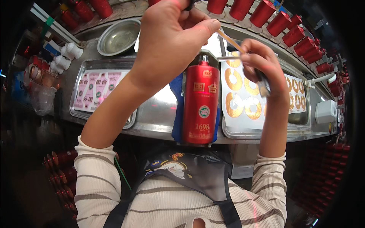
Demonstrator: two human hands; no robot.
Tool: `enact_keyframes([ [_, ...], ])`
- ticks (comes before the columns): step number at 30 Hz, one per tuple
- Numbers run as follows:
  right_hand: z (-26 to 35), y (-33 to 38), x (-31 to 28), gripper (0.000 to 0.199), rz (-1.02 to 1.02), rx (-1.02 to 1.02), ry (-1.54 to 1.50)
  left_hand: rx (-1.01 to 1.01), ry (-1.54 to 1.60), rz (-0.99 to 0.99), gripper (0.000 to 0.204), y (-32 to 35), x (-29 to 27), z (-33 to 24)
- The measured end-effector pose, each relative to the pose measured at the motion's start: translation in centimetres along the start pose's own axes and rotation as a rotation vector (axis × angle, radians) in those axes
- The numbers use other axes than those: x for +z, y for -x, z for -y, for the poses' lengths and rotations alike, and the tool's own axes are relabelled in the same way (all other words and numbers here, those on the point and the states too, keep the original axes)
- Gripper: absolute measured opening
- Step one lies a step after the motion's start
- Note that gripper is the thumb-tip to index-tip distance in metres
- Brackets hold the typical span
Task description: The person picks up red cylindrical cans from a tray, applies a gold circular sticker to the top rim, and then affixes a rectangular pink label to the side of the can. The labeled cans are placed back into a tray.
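A red bottle [201, 102] with gold print and a bare silvery neck is in front of me on a blue cloth [177, 114], neck pointing away. Above and left of the neck is my left hand [171, 41], thumb and fingers pinched at one end of a thin tan strip [231, 40]. The strip slants down to the fingers of my right hand [262, 60]. That hand is closed round a slim tool with a dark handle [262, 79], its thin metal tip [228, 58] pointing left past the bottle neck. A dark object by my left fingertips is cut off by the upper edge.
Left, a metal tray [78, 108] holds pink printed labels [100, 89]; behind it stands a metal bowl [119, 38]. Right, another tray [243, 133] bears sheets of gold ring-shaped labels [247, 83]. Red bottles [262, 13] line a conveyor behind. A white jug [326, 111] stands far right.
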State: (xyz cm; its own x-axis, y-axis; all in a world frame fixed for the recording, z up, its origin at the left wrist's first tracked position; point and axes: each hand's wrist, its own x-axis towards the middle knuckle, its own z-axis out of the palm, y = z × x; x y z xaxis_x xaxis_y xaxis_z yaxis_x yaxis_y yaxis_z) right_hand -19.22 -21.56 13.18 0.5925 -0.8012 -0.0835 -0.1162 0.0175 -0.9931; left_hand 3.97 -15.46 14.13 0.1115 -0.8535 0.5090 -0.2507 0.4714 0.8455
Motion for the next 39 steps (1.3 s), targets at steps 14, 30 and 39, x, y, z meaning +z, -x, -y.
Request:
enact_keyframes([
  [14, -7.3, 15.5, 6.7, 0.015, -0.081, 0.238, 0.145, -0.546, 0.264, -0.225, 0.048, 22.8, 1.5, -1.1],
  [30, -8.9, 14.8, 8.1, 0.015, -0.151, 0.287, -0.003, -0.619, 0.292, -0.223, 0.044, 23.4, 1.5, 0.9],
  [39, -9.6, 14.7, 8.3, 0.013, -0.157, 0.28, -0.036, -0.519, 0.033, -0.011, 0.057, 22.3, -0.5, 2.7],
])
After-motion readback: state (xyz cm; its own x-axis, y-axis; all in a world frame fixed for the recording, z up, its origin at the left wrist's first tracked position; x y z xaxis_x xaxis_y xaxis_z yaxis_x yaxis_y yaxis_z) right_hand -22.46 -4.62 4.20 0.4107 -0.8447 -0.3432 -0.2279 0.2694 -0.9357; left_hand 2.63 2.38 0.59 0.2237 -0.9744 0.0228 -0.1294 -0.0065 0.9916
